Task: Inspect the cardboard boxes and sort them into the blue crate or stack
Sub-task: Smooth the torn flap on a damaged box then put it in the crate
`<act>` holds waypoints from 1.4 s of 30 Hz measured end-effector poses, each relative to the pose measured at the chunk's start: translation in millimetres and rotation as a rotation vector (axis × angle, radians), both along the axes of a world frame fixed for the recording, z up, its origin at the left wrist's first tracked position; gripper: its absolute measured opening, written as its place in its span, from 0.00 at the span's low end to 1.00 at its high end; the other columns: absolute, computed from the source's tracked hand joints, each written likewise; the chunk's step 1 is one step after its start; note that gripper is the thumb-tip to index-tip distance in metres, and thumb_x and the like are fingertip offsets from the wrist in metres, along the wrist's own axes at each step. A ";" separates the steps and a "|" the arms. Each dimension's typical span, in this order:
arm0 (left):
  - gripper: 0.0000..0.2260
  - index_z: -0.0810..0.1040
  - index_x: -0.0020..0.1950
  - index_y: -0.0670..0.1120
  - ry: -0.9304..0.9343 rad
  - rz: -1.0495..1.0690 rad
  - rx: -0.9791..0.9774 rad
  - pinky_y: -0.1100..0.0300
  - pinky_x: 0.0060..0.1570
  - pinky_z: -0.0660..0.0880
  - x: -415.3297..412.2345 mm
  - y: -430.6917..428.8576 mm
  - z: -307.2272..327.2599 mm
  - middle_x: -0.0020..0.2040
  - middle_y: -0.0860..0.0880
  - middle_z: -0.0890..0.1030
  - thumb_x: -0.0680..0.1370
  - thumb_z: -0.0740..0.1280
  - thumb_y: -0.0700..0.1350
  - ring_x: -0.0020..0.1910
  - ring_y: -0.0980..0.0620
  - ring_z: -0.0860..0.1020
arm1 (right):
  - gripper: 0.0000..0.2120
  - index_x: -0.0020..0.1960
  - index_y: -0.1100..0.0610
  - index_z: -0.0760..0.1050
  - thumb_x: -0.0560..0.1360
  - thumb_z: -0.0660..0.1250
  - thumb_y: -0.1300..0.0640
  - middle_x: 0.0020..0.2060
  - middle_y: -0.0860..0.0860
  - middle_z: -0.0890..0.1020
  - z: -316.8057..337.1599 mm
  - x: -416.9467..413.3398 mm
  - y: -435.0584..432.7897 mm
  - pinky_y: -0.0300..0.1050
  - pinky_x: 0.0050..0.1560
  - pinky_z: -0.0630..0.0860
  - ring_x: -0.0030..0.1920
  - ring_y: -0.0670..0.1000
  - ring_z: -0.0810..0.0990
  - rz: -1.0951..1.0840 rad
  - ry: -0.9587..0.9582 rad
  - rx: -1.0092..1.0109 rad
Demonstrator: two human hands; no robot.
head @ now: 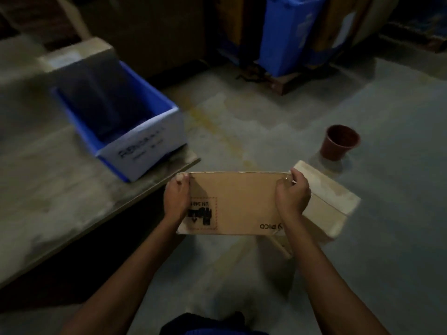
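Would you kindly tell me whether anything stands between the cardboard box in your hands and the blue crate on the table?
Nothing visible does. The left hand and right hand grip the cardboard box by its ends, and only the table surface lies between it and the blue crate, up to the left.
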State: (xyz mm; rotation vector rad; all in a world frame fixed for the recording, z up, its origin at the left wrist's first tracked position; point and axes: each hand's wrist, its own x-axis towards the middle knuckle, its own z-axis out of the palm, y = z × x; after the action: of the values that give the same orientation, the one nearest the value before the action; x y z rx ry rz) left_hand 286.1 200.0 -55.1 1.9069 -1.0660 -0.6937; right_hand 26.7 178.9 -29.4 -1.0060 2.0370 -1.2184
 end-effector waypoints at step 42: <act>0.12 0.71 0.56 0.43 0.179 0.935 -0.163 0.57 0.40 0.67 516.3 266.7 9.4 0.52 0.46 0.75 0.84 0.61 0.52 0.50 0.49 0.73 | 0.21 0.72 0.53 0.73 0.80 0.67 0.59 0.67 0.47 0.75 12.7 562.5 86.9 0.52 0.67 0.74 0.65 0.47 0.74 1.190 -0.179 0.074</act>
State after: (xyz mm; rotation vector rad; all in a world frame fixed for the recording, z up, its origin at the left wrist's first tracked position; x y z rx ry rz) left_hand 802.5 466.7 -45.7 1.8801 -0.0482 -0.2122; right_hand 589.2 265.9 -16.6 -1.6160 0.9608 -0.5269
